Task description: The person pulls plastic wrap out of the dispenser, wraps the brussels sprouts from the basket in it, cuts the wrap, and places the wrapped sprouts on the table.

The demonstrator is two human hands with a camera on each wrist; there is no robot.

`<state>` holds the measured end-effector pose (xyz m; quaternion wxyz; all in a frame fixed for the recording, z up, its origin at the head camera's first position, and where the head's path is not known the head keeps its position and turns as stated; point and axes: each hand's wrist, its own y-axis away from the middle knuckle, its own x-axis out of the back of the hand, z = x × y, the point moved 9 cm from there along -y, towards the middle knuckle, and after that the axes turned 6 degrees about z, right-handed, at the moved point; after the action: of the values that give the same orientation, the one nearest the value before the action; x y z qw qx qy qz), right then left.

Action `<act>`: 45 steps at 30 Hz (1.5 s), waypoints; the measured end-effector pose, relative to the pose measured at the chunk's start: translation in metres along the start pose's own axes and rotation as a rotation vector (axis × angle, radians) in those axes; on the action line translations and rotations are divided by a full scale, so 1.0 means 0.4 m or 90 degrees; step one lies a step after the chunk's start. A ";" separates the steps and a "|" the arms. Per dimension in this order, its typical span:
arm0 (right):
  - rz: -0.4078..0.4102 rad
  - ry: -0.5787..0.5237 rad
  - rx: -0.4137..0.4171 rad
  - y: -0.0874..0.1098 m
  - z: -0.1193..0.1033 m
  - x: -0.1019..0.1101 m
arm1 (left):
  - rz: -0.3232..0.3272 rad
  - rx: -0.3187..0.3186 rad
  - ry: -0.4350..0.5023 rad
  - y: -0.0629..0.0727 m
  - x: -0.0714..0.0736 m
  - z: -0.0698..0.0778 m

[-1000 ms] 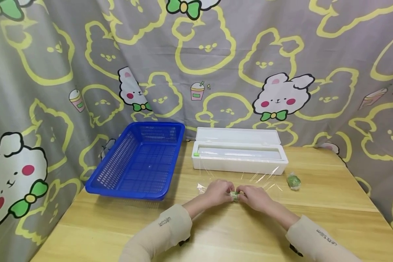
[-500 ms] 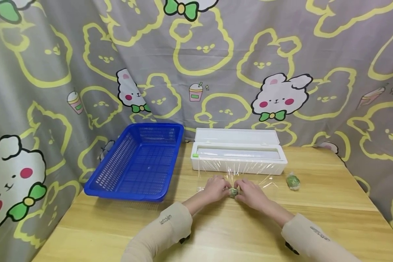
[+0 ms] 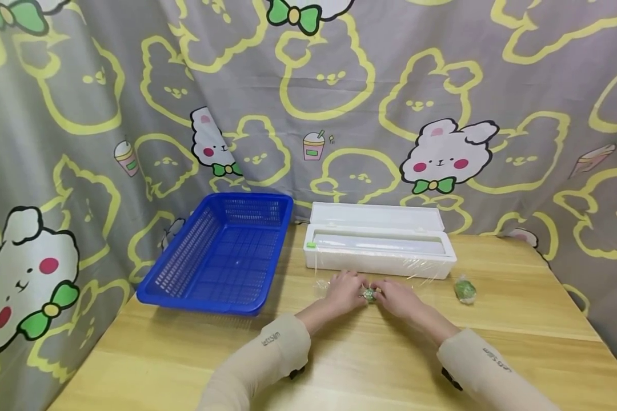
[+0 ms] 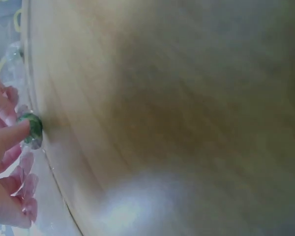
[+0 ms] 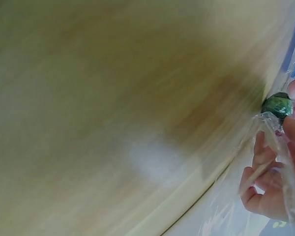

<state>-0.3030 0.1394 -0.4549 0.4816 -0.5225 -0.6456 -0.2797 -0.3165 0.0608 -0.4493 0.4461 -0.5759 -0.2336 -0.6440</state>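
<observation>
Both hands meet over a small round green item point(image 3: 368, 295), a vegetable by its look, wrapped in clear cling film. My left hand point(image 3: 345, 290) pinches it from the left. From the right, the fingertips of my right hand point(image 3: 398, 298) pinch it too. In the left wrist view, a thumb presses the green item point(image 4: 33, 129), with film over the fingers. The right wrist view has film point(image 5: 273, 123) bunched beside the item and draped over curled fingers. Behind the hands stands a white cling film box point(image 3: 380, 260), lid up, its film stretching toward them.
A second green item point(image 3: 465, 290), wrapped in film, lies on the wooden table point(image 3: 380, 365) right of the hands. At the left stands a blue plastic basket point(image 3: 221, 262). A grey patterned curtain point(image 3: 267, 85) hangs behind the table.
Both hands have moved slightly forward with the wrapped green item, closer to the box. The film was gathered in taut streaks half a second ago; now fewer streaks show.
</observation>
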 end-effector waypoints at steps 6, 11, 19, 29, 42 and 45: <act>0.046 -0.006 0.017 -0.003 -0.004 0.016 | 0.025 0.008 -0.004 -0.011 -0.007 -0.009; 0.093 0.044 0.063 -0.009 -0.019 0.026 | 0.037 0.019 0.005 -0.022 -0.007 -0.024; 0.102 0.056 0.033 -0.035 -0.011 0.019 | 0.033 0.031 0.014 -0.026 -0.003 -0.047; 0.081 0.060 0.024 -0.047 0.002 0.023 | 0.453 0.170 0.237 0.012 0.185 -0.180; 0.047 0.049 0.022 -0.057 0.002 0.018 | 0.435 0.423 0.564 0.034 0.077 -0.374; 0.042 0.056 0.030 -0.061 0.000 0.022 | 0.388 0.399 0.602 0.022 0.063 -0.381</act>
<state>-0.3258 0.1358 -0.4434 0.5307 -0.5195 -0.6124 -0.2711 -0.3889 -0.0754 -0.4617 0.8108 -0.1128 -0.0150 -0.5741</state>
